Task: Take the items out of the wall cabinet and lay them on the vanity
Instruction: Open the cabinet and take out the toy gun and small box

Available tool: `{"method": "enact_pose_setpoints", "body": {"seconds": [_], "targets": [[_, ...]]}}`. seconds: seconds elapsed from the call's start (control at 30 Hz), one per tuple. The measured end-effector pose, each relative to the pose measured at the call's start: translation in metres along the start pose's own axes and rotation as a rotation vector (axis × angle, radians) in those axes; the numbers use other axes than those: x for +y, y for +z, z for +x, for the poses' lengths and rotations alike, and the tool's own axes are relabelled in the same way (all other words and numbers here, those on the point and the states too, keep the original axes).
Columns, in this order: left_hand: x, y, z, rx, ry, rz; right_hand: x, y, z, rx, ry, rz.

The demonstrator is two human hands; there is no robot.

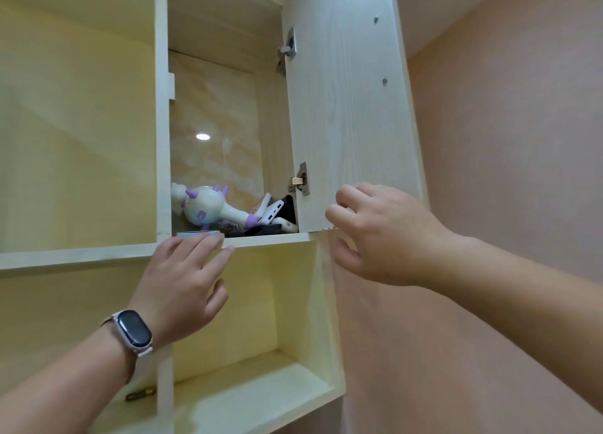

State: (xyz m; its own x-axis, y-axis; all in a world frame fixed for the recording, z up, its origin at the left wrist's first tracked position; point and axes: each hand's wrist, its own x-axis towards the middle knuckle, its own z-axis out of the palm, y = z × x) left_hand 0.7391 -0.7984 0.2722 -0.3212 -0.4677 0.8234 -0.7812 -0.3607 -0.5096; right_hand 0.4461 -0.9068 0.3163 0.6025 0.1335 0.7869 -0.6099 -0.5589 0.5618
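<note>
The toy (pixel 202 205), power bank (pixel 277 210) and blue ring (pixel 199 234) lie on the cabinet (pixel 267 239) shelf, with the door (pixel 346 107) open. The left hand (pixel 179 290) has straight fingers, tips at the shelf edge. The right hand (pixel 381 234) is half-curled at the door's lower edge; grip cannot be told.

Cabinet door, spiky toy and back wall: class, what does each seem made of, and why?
Cabinet door: probably laminated board, matt, pale wood-grain print. Spiky toy: likely plastic or vinyl, glossy, smooth highlights. Back wall: seemingly polished marble-pattern tile, with mirrored light spot.
</note>
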Motion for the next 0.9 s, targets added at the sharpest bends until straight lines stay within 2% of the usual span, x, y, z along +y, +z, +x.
{"method": "enact_pose_setpoints", "body": {"seconds": [0.23, 0.4, 0.47, 0.63, 0.77, 0.9], "targets": [[0.000, 0.001, 0.001, -0.026, -0.013, -0.017, -0.034, 0.049, 0.083, -0.052, 0.166, 0.363], [-0.005, -0.011, 0.021, -0.053, 0.036, -0.039, -0.040, 0.097, 0.143, -0.161, 0.245, 0.503], [-0.008, -0.024, 0.039, -0.146, 0.052, -0.058, -0.041, 0.112, 0.163, -0.201, 0.244, 0.537], [-0.013, -0.031, 0.084, -0.421, -0.158, -0.071, -0.041, 0.136, 0.191, -0.334, 0.264, 0.651], [-0.014, -0.023, 0.097, -0.624, -0.172, 0.027, -0.045, 0.144, 0.195, -0.427, 0.191, 0.785], [-0.007, -0.017, 0.097, -0.777, -0.220, 0.197, -0.056, 0.158, 0.201, -0.434, 0.125, 0.714]]}}
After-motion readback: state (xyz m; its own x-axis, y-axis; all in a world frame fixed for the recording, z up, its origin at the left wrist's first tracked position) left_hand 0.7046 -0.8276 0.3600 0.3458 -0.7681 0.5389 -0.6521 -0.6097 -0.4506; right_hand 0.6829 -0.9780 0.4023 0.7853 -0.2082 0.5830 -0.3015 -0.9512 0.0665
